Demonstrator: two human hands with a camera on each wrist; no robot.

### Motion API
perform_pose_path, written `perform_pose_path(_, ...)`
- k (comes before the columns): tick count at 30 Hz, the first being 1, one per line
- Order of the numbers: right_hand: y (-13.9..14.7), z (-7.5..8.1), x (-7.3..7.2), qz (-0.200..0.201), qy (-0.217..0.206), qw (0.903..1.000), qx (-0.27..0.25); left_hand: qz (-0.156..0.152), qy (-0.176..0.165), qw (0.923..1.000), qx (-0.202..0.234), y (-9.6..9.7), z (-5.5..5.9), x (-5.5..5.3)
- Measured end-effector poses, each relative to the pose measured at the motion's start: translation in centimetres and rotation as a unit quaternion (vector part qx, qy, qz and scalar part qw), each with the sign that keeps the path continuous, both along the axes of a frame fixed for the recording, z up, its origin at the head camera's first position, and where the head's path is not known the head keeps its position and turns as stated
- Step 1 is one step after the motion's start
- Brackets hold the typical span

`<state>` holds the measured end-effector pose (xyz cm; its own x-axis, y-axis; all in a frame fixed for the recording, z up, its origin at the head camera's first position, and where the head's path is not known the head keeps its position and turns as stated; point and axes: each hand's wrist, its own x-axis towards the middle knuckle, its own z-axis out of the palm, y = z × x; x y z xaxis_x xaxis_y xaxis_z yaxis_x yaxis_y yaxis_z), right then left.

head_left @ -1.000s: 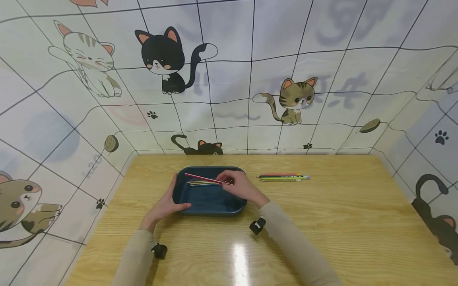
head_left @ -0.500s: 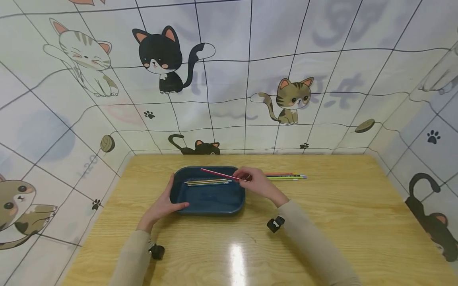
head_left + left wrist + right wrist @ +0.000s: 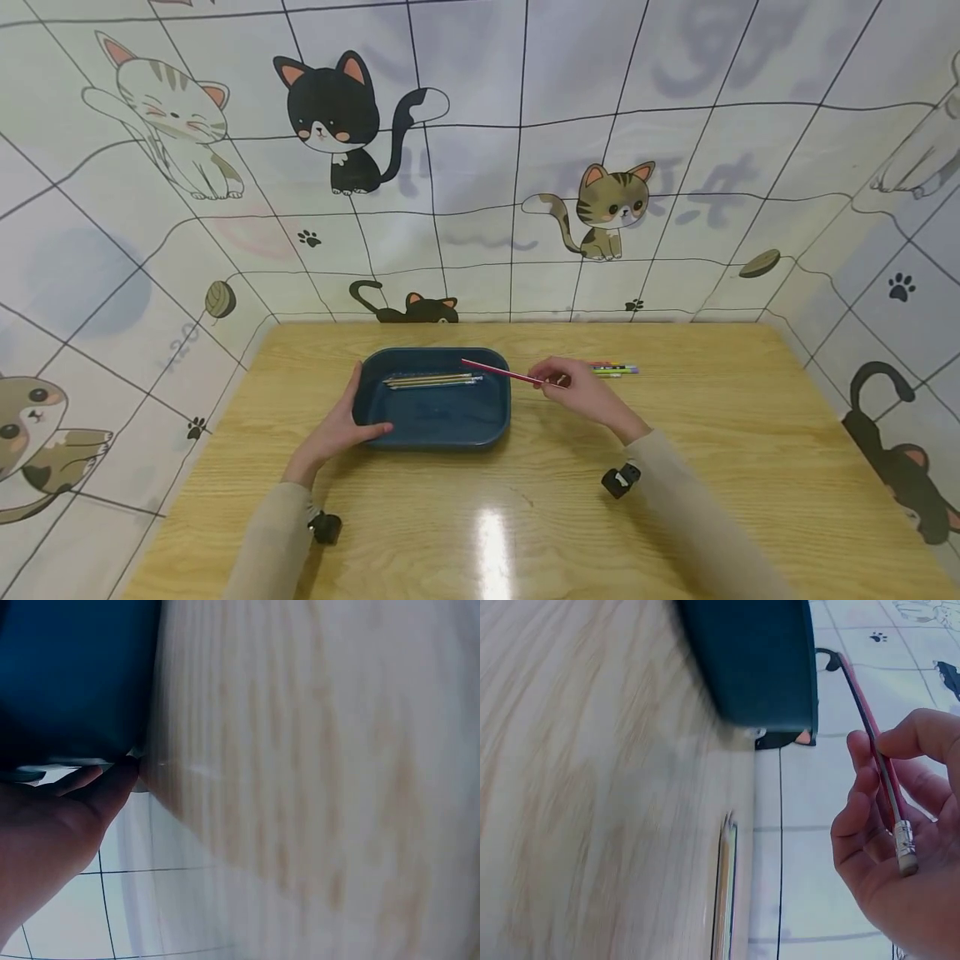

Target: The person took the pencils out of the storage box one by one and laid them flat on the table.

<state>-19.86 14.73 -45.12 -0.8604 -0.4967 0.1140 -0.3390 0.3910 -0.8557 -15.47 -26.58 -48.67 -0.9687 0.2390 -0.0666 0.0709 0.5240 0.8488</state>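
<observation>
My left hand (image 3: 335, 427) grips the left end of a dark blue tray (image 3: 438, 414), its thumb over the front rim and its fingers along the side. The left wrist view shows this hand (image 3: 64, 817) against the tray's outer wall (image 3: 75, 682). To the right of the tray, my right hand (image 3: 588, 392) pinches a red pencil (image 3: 501, 372) near its eraser end. The pencil's far end reaches over the tray's right rim. In the right wrist view the pencil (image 3: 871, 735) has a metal ferrule and a pale eraser. Several pencils (image 3: 431, 381) lie side by side in the tray.
More pencils (image 3: 618, 369) in mixed colours lie on the wooden table (image 3: 570, 533), behind my right hand and partly hidden by it. A white wall cover (image 3: 480, 167) with cartoon cats stands at the table's back edge and both sides.
My right hand has carried the red pencil rightward, from above the tray to beyond its right rim. The left hand keeps its hold on the tray.
</observation>
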Motion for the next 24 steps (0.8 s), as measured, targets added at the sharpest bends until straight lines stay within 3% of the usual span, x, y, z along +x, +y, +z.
perform_pose_path(8,3.2,-0.1,0.4,-0.015,0.017,0.9995,0.023,0.0,0.001,1.0,-0.007,-0.1,-0.4,-0.1)
perform_pose_path(19,7.0,-0.8,0.2,-0.037,0.039,0.9963,0.068,0.0,-0.013,0.9999,0.004,0.3,0.6,0.3)
perform_pose_path(24,8.1,-0.9,0.1,-0.044,0.031,0.9956,0.077,0.0,-0.009,1.0,-0.002,0.2,0.3,0.2)
